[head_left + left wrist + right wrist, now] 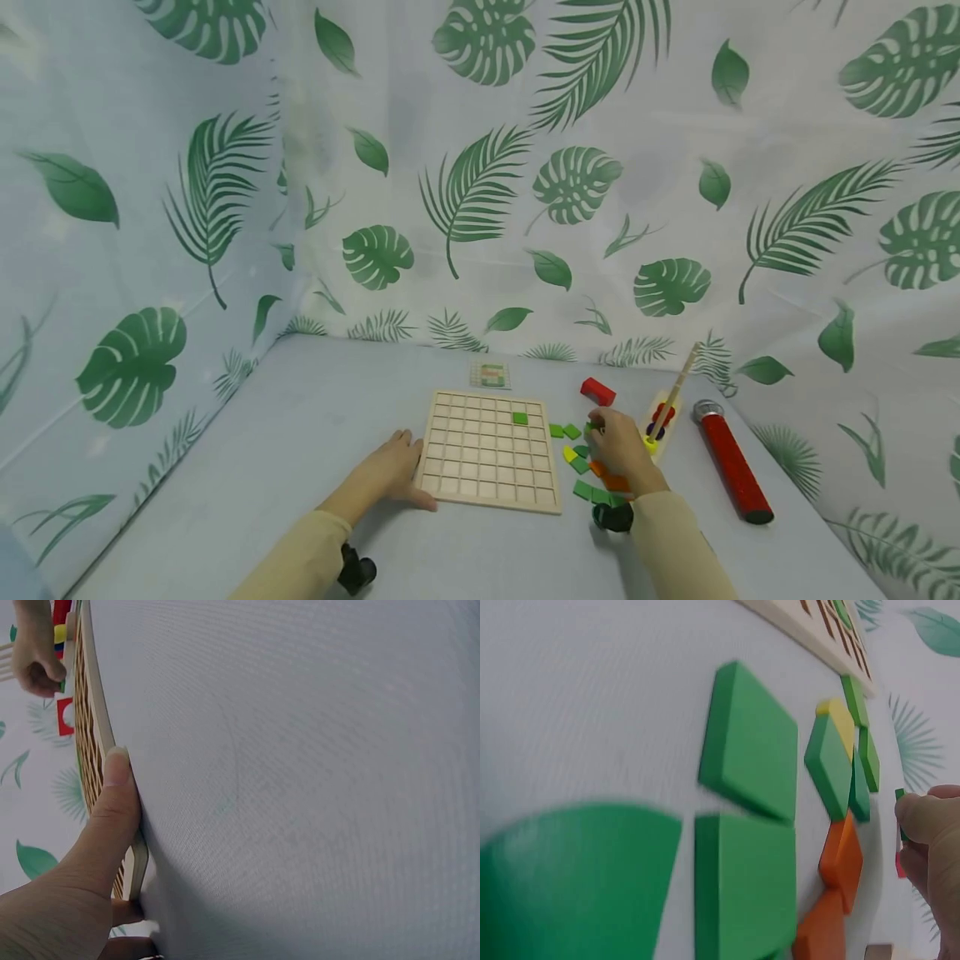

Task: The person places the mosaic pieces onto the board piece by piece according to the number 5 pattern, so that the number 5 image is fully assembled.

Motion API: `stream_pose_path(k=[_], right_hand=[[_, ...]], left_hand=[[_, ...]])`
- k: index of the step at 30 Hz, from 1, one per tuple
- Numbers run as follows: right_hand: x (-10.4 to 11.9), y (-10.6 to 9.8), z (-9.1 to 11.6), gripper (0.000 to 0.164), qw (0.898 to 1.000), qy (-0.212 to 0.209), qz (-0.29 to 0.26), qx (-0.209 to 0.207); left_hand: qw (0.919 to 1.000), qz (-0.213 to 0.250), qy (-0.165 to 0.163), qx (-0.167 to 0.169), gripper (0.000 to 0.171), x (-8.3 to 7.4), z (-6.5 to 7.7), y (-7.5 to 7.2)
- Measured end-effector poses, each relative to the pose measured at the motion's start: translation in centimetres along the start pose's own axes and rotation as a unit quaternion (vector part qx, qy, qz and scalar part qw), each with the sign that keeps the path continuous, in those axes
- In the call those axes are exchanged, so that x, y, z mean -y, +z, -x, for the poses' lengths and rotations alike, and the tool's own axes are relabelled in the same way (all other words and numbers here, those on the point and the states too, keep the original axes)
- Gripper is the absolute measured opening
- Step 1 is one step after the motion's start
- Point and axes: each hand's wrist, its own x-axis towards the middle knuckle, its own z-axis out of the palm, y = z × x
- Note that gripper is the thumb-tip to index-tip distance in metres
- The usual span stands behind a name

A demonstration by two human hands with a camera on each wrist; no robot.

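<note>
A wooden grid board (487, 454) lies on the table, with one green tile (520, 418) in a cell near its far right corner. At the board's near left corner, my left hand (390, 471) holds it, thumb along the front edge and fingers at the left side. To the right of the board, my right hand (621, 446) pinches a small green tile (901, 796) between thumb and fingertips, above the loose pieces. Under and around that hand lie several green tiles (756, 742), a yellow tile (837, 720) and orange tiles (842, 859).
A small card with a coloured grid pattern (491, 375) lies behind the board. A red block (597, 391) sits beyond the right hand. Farther right are a wooden toy with coloured pieces and an upright stick (678, 387) and a red cylinder (735, 467). Leaf-printed cloth (480, 167) hangs behind.
</note>
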Motion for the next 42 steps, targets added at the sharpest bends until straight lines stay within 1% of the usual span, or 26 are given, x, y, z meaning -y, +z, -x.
stream_pose_path(k=[4,9,12,16,19,23,28,30,34,37,42], right_hand=[[0.4,0.1,-0.4,0.03,1.0,-0.008,-0.003,-0.007],[0.6,0.8,-0.9,0.029,1.0,-0.026,-0.008,-0.012],[0.9,1.2,-1.0,0.028,0.999,-0.027,-0.018,-0.009],[1.3,1.4,-1.1,0.028,0.998,-0.039,-0.032,-0.021],[1.8,1.7,-1.2,0.026,0.997,-0.07,-0.031,-0.034],[2.9,2.4,-1.6,0.024,0.994,-0.097,-0.017,-0.05],[4.7,2.8,-2.2,0.023,0.991,-0.116,-0.012,-0.066],[5.3,3.0,-2.4,0.024,0.991,-0.12,-0.015,-0.063],[6.5,3.7,-2.6,0.024,0.992,-0.112,-0.023,-0.045],[7.1,4.2,-2.6,0.023,0.993,-0.108,-0.041,-0.034],[8.0,5.1,-2.7,0.023,0.99,-0.121,-0.063,-0.03]], left_hand=[[1.0,-0.003,0.002,-0.001,0.111,-0.2,-0.2,-0.2],[1.0,-0.004,-0.005,0.004,0.111,-0.2,-0.3,-0.2],[0.9999,0.0,-0.011,0.007,0.112,0.0,-0.1,0.0],[0.9999,0.007,-0.01,0.006,0.111,0.0,-0.2,0.0],[0.9999,0.01,-0.01,0.008,0.111,0.0,-0.2,0.1],[0.9998,0.015,-0.009,0.011,0.112,0.0,-0.1,0.3],[0.9997,0.024,-0.009,0.005,0.111,0.0,-0.2,0.3],[0.9996,0.026,-0.009,0.003,0.111,0.1,-0.2,0.2],[0.9995,0.027,-0.014,0.005,0.111,0.0,-0.3,0.2],[0.9995,0.028,-0.015,0.009,0.111,0.0,-0.2,0.1],[0.9995,0.029,-0.013,0.01,0.11,0.0,-0.1,0.1]])
